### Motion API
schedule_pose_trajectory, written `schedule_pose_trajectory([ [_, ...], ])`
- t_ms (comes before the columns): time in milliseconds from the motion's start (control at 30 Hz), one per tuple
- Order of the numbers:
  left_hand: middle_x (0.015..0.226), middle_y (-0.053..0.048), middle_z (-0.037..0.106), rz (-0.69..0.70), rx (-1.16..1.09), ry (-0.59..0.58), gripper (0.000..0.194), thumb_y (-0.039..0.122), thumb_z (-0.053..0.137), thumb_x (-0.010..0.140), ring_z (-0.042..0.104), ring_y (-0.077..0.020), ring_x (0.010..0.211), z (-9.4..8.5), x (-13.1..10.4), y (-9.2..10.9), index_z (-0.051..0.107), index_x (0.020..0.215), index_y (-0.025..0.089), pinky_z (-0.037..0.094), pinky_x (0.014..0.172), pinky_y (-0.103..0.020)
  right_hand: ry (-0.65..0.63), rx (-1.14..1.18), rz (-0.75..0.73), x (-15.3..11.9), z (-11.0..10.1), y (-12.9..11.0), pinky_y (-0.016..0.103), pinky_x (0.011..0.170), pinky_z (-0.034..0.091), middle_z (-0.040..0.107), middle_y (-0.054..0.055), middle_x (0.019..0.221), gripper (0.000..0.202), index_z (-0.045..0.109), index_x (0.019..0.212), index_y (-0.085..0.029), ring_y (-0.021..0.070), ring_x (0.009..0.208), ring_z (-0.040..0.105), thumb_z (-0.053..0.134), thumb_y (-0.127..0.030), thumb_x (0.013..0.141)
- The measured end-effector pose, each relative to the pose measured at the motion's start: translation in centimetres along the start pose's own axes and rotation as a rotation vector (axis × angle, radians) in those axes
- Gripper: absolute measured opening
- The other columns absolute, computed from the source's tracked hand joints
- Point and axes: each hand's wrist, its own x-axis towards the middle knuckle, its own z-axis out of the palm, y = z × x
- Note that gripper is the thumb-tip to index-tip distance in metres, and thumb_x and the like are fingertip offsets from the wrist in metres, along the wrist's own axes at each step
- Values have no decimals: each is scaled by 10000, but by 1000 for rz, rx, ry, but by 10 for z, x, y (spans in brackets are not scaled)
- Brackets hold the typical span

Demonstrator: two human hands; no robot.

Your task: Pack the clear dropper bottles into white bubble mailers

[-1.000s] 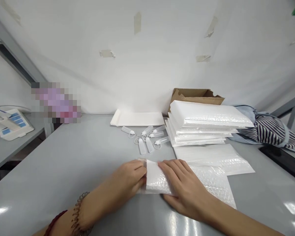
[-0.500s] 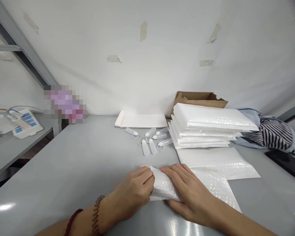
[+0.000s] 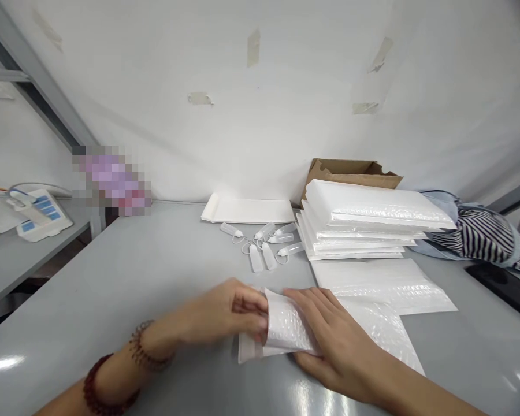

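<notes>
A white bubble mailer (image 3: 286, 323) lies in front of me on the table, its mouth and flap towards the left. My right hand (image 3: 325, 335) grips its right part, fingers across the top and thumb at the near edge. At the mouth, my left hand (image 3: 242, 312) has loosely curved fingers, thumb apart from them; it is slightly blurred and its fingertips reach the opening. No item shows between those fingers. Whatever is inside the mailer is hidden. Beyond the hands lie several small translucent squeeze bottles (image 3: 268, 255) with tethered caps.
Stacked bubble mailers (image 3: 372, 202) stand at right before a brown cardboard box (image 3: 355, 167). More flat mailers (image 3: 381, 283) lie below the stack. A folded white mailer (image 3: 251, 211) rests by the wall. At far right are striped cloth (image 3: 485, 237) and a black phone-like object (image 3: 502, 286).
My left hand has loosened from a closed grip on the mailer's left end and moved slightly left, uncovering the flap and mouth. My right hand stays in place.
</notes>
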Motion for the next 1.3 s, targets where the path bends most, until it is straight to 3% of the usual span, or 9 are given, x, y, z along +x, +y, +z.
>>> schedule_pose_trajectory([
  [67, 830, -52, 720, -13, 155, 159, 286, 376, 533, 868, 661, -163, 727, -21, -4, -3, 698, 900, 144, 544, 688, -269, 61, -12, 21, -2, 0, 2, 479, 841, 479, 562, 160, 1191, 708, 199, 1380, -144, 290, 1014, 551, 520, -162, 750],
  [133, 761, -61, 712, 67, 507, 556, 400, 410, 408, 924, 660, -158, 647, -40, -4, -12, 685, 845, 132, 556, 641, -278, 125, -5, 29, -3, 0, 5, 482, 839, 491, 557, 165, 1195, 739, 128, 1402, -152, 293, 1032, 554, 507, -173, 768],
  [200, 923, -105, 698, 100, 654, 789, 376, 371, 360, 933, 656, -219, 832, -55, 0, -24, 649, 972, 134, 547, 755, -373, 161, 6, 31, -5, 0, 6, 487, 840, 496, 554, 164, 1188, 747, 98, 1410, -157, 295, 1047, 553, 494, -176, 777],
  [267, 1216, -127, 596, 150, 779, 877, 336, 314, 394, 906, 520, -277, 1150, -63, 7, -35, 596, 1122, 154, 458, 938, -462, 167, 8, 37, -6, -1, 7, 498, 848, 495, 542, 169, 1194, 741, 96, 1409, -154, 298, 1065, 545, 488, -176, 782],
  [367, 1383, -93, 473, 187, 937, 846, 363, 201, 386, 887, 345, -278, 1306, -68, 19, -46, 547, 1212, 181, 338, 1043, -511, 136, -6, 37, -7, -2, 7, 522, 864, 485, 521, 181, 1221, 741, 98, 1406, -150, 308, 1084, 530, 503, -186, 787],
  [500, 1326, -107, 524, 146, 1076, 853, 347, 148, 358, 890, 410, -322, 1199, -69, 24, -47, 556, 1173, 173, 366, 950, -566, 94, -43, 20, -6, -2, 5, 533, 874, 474, 504, 191, 1253, 759, 101, 1405, -137, 318, 1093, 509, 527, -183, 779],
  [667, 1155, -132, 604, 125, 1165, 864, 287, 218, 427, 887, 457, -314, 1077, -72, 20, -45, 563, 1121, 122, 403, 915, -480, 57, -77, 13, -5, -2, 4, 528, 872, 468, 505, 193, 1251, 753, 123, 1398, -115, 314, 1070, 507, 537, -174, 772],
  [1033, 809, -72, 648, -118, 1050, 920, 178, 242, 485, 816, 569, -256, 872, -67, 0, -28, 646, 791, 171, 425, 670, -299, 34, -79, 54, -5, 2, 8, 525, 876, 471, 498, 186, 1273, 748, 141, 1398, -125, 315, 1081, 500, 556, -190, 778],
  [1300, 777, -64, 646, -178, 1023, 779, 349, 480, 466, 851, 557, -270, 849, -66, -1, -32, 609, 730, 185, 413, 718, -336, 47, -78, 53, -4, 1, 9, 525, 870, 481, 512, 187, 1262, 764, 127, 1403, -136, 320, 1095, 505, 559, -196, 775],
])
